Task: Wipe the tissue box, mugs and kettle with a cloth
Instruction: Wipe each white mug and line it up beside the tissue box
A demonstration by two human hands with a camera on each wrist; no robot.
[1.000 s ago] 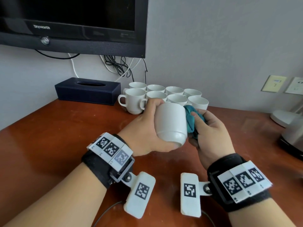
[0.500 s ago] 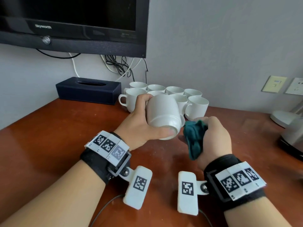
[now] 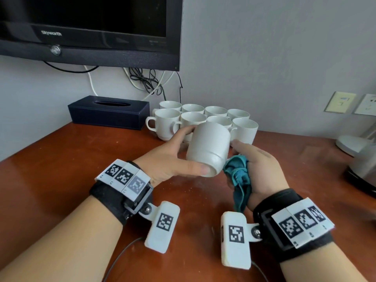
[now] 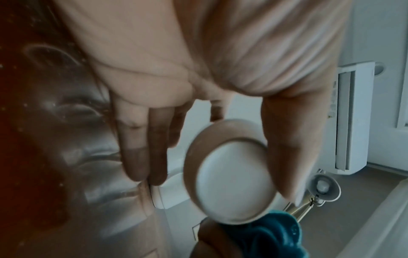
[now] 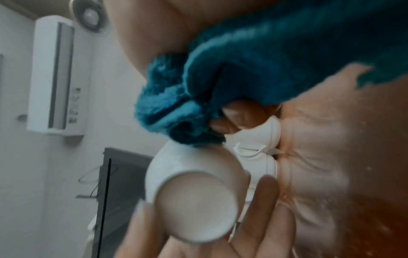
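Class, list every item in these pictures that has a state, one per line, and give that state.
Held mug: tipped, base toward the camera, gripped by left hand.
Cloth: bunched in right hand, beside the mug's base.
Other mugs: upright, clustered on the table.
Tissue box: slot open, no tissue showing.
TV: screen dark.

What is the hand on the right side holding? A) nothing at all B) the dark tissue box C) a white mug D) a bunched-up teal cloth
D: the right hand has its fingers curled round a bunched teal cloth, while the white mug is held tipped over in the left hand, and the tissue box sits untouched by the wall.
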